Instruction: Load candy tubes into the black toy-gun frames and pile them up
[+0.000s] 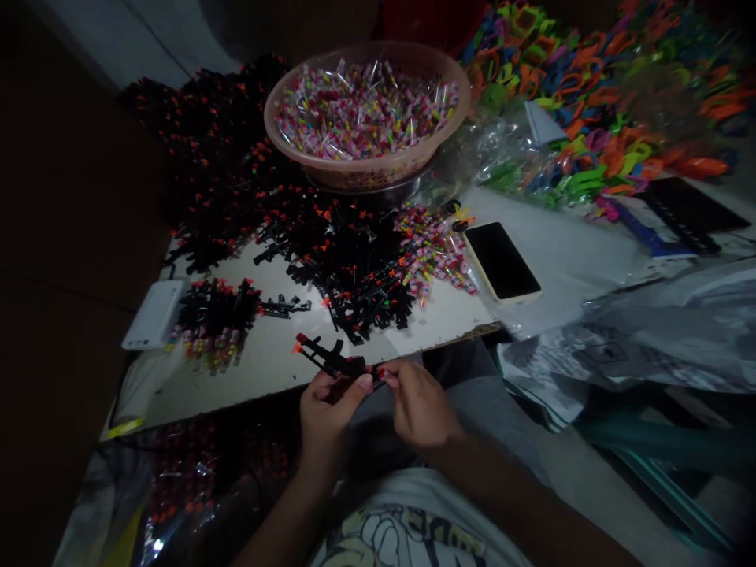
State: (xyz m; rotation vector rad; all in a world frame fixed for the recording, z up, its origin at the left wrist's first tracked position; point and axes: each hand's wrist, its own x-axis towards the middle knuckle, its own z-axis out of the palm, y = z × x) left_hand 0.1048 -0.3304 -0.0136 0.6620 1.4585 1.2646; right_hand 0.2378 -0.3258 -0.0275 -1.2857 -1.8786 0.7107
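Note:
My left hand [331,405] is closed around a black toy gun [334,358] with orange-red tips, held just past the table's front edge. At the toy's near end, my right hand [422,402] pinches something small with a bit of red on it; the fingers hide most of it. Beyond my hands lies a loose heap of similar black toy guns [360,268]. To the left, a neat bunch of toy guns [218,311] has colourful candy tubes [213,346] at its near end. More candy tubes [434,248] lie right of the heap.
A pink basket [366,165] full of wrapped candy tubes stands at the back. A phone [502,261] lies on the right, a white power bank [154,315] on the left. Bright plastic pieces [591,94] pile up at the far right, near plastic bags [667,331].

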